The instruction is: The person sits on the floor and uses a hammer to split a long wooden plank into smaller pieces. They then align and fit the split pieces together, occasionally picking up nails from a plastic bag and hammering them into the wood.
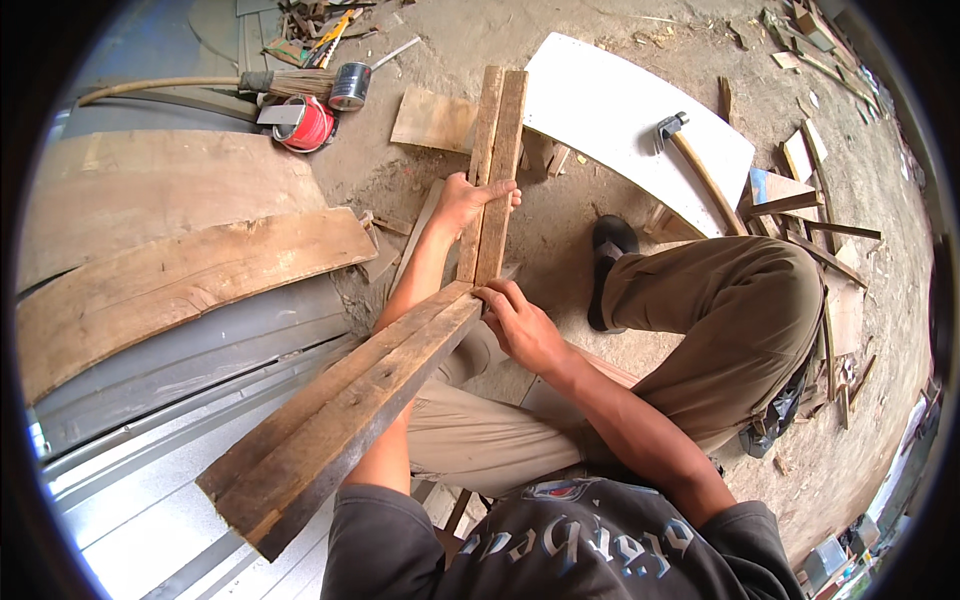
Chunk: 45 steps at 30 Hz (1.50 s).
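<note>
Two pairs of rough wooden battens meet end to end at an angle in front of me. The nearer pair of battens [350, 400] is thick and slants down to the lower left, above my left forearm. The farther pair of battens [505, 130] points away from me, with a thin gap between its two pieces. My left hand [468, 205] is closed around the farther pair, thumb across the top. My right hand [525, 325] has its curled fingers pinching the nearer pair's end, right at the corner where the pairs meet.
A claw hammer [700, 170] lies across a white curved board [600, 95] ahead. Left are wide planks [190, 285], a brush [285, 83], a red can [305, 128] and a dark can [350, 88]. Wood scraps [815, 210] litter the floor at right, beyond my bent knee.
</note>
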Each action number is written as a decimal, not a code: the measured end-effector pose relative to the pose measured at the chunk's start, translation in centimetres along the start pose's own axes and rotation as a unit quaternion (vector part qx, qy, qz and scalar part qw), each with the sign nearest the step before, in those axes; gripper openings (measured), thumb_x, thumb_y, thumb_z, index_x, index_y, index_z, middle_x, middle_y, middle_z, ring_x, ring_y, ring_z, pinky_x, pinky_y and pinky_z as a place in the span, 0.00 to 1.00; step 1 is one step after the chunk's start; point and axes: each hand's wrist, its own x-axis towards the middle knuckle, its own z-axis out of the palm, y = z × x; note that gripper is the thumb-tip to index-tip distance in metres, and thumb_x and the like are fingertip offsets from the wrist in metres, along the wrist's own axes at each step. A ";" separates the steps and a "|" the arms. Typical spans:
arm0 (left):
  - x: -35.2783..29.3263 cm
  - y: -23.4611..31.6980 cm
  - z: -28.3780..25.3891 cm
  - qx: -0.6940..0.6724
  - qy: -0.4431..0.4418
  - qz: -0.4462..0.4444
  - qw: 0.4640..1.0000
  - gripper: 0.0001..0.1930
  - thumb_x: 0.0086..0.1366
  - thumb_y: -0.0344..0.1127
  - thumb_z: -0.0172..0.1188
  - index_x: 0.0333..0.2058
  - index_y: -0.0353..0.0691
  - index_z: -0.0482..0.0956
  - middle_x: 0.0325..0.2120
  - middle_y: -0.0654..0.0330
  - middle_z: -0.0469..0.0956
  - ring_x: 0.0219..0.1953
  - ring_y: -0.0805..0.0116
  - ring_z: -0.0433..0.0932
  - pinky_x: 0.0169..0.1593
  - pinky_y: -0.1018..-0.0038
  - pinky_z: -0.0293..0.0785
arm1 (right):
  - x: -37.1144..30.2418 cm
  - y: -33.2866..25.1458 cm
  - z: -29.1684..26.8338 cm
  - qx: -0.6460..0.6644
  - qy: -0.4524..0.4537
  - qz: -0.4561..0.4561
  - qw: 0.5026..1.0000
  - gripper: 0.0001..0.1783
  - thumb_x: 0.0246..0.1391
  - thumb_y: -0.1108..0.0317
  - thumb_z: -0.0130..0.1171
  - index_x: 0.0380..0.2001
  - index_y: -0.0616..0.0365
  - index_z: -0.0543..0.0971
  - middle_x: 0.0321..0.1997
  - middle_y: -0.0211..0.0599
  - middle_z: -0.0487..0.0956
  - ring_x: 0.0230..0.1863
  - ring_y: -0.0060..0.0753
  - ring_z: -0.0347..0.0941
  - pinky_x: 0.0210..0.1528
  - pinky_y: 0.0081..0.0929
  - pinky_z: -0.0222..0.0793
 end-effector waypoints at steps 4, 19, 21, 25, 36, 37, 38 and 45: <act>0.4 -0.1 -0.8 -0.005 0.028 -0.008 1.000 0.23 0.55 0.41 0.73 0.39 0.26 0.80 0.32 0.47 0.83 0.34 0.64 0.85 0.39 0.72 0.84 | 0.4 0.5 0.1 0.020 0.029 -0.005 0.999 0.23 0.56 0.73 0.59 0.55 0.55 0.67 0.53 0.43 0.68 0.44 0.52 0.76 0.40 0.42 0.78; 0.8 -0.1 -0.2 -0.004 0.009 -0.015 1.000 0.22 0.54 0.42 0.74 0.38 0.27 0.80 0.30 0.48 0.84 0.34 0.66 0.85 0.38 0.73 0.83 | 0.2 2.4 2.4 0.039 0.056 0.099 0.993 0.25 0.49 0.81 0.62 0.50 0.58 0.68 0.49 0.46 0.69 0.39 0.49 0.78 0.39 0.39 0.77; 1.0 -0.1 -0.5 0.006 0.007 -0.017 1.000 0.26 0.54 0.43 0.74 0.41 0.25 0.78 0.33 0.46 0.83 0.35 0.63 0.85 0.39 0.71 0.84 | 0.3 3.0 2.7 0.053 0.074 0.113 0.989 0.26 0.49 0.81 0.63 0.51 0.59 0.66 0.51 0.47 0.68 0.39 0.47 0.78 0.39 0.39 0.77; 1.2 -0.1 -0.4 -0.007 0.012 -0.018 1.000 0.24 0.54 0.41 0.73 0.40 0.25 0.79 0.31 0.47 0.83 0.34 0.64 0.85 0.39 0.72 0.84 | 0.8 3.5 2.3 0.084 0.081 0.134 0.984 0.30 0.50 0.79 0.60 0.56 0.60 0.61 0.57 0.54 0.64 0.41 0.60 0.76 0.41 0.45 0.76; 0.8 -0.4 -0.6 -0.002 0.036 -0.023 0.999 0.22 0.55 0.40 0.73 0.39 0.26 0.80 0.31 0.48 0.84 0.33 0.65 0.85 0.38 0.73 0.84 | 0.8 6.3 4.2 0.017 0.027 0.133 0.991 0.21 0.54 0.75 0.55 0.52 0.65 0.68 0.51 0.54 0.75 0.43 0.60 0.76 0.44 0.46 0.76; 0.7 -0.4 -0.6 -0.005 0.040 -0.024 0.999 0.22 0.56 0.41 0.73 0.39 0.26 0.80 0.31 0.47 0.84 0.33 0.65 0.85 0.38 0.73 0.84 | 0.8 6.3 4.3 0.018 0.030 0.136 0.990 0.19 0.54 0.75 0.54 0.50 0.65 0.69 0.50 0.52 0.76 0.43 0.60 0.77 0.43 0.46 0.76; 0.7 -0.3 -0.7 -0.006 0.043 -0.024 0.999 0.24 0.55 0.41 0.73 0.40 0.25 0.79 0.32 0.47 0.84 0.33 0.65 0.85 0.38 0.72 0.84 | 1.0 6.1 4.0 0.025 0.015 0.146 0.989 0.16 0.56 0.76 0.51 0.48 0.65 0.69 0.54 0.53 0.74 0.44 0.59 0.76 0.43 0.46 0.75; 0.6 -0.1 -0.5 0.011 0.016 -0.032 0.999 0.25 0.56 0.44 0.72 0.41 0.27 0.79 0.34 0.47 0.83 0.37 0.62 0.85 0.39 0.69 0.84 | 1.6 5.8 3.3 0.028 0.012 0.143 0.989 0.14 0.58 0.77 0.47 0.48 0.66 0.69 0.56 0.52 0.71 0.50 0.56 0.74 0.49 0.44 0.73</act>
